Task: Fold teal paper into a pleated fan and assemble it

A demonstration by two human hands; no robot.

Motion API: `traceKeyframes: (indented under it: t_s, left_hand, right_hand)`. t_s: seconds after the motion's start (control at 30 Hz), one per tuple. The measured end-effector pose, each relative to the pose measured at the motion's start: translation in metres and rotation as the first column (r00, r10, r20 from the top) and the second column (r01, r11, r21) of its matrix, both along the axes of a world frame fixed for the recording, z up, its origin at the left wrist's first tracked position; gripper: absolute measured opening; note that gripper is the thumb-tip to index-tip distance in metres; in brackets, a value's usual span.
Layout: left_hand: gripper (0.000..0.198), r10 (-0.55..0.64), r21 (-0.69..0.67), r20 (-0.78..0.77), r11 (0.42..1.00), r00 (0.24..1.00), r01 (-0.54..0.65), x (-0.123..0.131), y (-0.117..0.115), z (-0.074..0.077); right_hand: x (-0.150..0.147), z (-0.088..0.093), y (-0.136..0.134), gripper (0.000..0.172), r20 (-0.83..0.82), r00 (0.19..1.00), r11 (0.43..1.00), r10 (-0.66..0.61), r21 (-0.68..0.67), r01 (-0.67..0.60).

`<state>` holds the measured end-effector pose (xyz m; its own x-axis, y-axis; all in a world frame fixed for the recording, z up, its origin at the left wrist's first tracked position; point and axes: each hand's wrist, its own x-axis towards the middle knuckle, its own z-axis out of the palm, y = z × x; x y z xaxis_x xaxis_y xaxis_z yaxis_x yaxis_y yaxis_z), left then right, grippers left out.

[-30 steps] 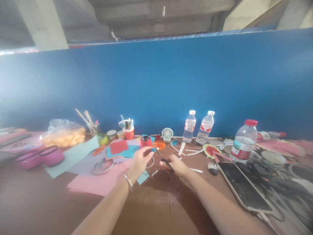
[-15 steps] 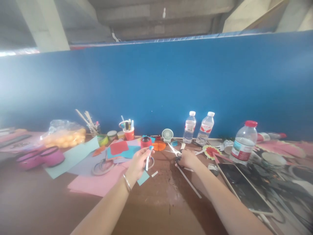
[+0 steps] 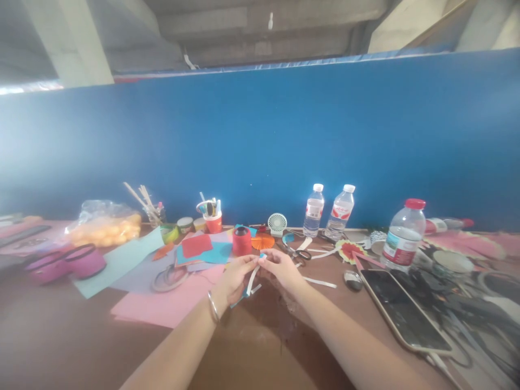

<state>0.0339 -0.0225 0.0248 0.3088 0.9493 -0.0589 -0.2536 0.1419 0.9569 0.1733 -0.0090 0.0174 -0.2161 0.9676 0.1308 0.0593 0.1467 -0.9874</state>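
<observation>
Both hands meet over the table's middle. My left hand [image 3: 236, 277], with a silver bangle at its wrist, is closed in a pinch on a white strip [image 3: 252, 279] that hangs below the fingertips. A small blue paper piece [image 3: 263, 255] shows at the strip's upper end, where my right hand [image 3: 281, 267] pinches it; the exact join is hidden by fingers. Beyond my right hand, the black-handled scissors [image 3: 303, 254] lie on the table. Another white strip [image 3: 320, 282] rests to the right. Under my left hand, part of a blue paper scrap shows.
Coloured paper sheets [image 3: 162, 309] spread to the left. A red roll [image 3: 242, 241], an orange paper fan [image 3: 264, 242] and a small white fan [image 3: 277, 223] stand or lie ahead. Water bottles [image 3: 313, 211], a phone [image 3: 406, 311] and cables occupy the right. A blue wall [image 3: 260, 135] closes the back.
My right hand has let go of the scissors, which now lie on the table, and has moved left to meet my left hand at the blue piece. My left hand has shifted slightly.
</observation>
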Motion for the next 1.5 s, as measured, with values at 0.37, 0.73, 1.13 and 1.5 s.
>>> traceKeyframes:
  t_s: [0.37,0.73,1.13,1.5]
  left_hand:
    - [0.023,0.032,0.054,0.195,0.998,0.98,-0.043,-0.001,0.002,-0.005]
    - [0.021,0.363,0.196,0.135,0.902,0.922,-0.384,0.01,-0.005,0.005]
    - [0.018,0.37,0.249,0.037,0.896,0.928,-0.367,0.009,-0.003,0.001]
    - [0.017,0.38,0.383,-0.114,0.87,0.918,-0.312,0.012,-0.005,-0.002]
  right_hand:
    - [0.004,-0.003,-0.004,0.024,-0.711,0.655,0.956,-0.258,-0.286,0.065]
    - [-0.009,-0.01,-0.014,0.018,-0.628,0.757,0.982,-0.179,-0.161,0.098]
    - [-0.001,-0.007,-0.015,0.011,0.031,0.929,0.831,-0.368,0.46,0.313]
    - [0.0,0.011,-0.024,0.013,0.148,0.915,0.702,-0.376,0.69,0.176]
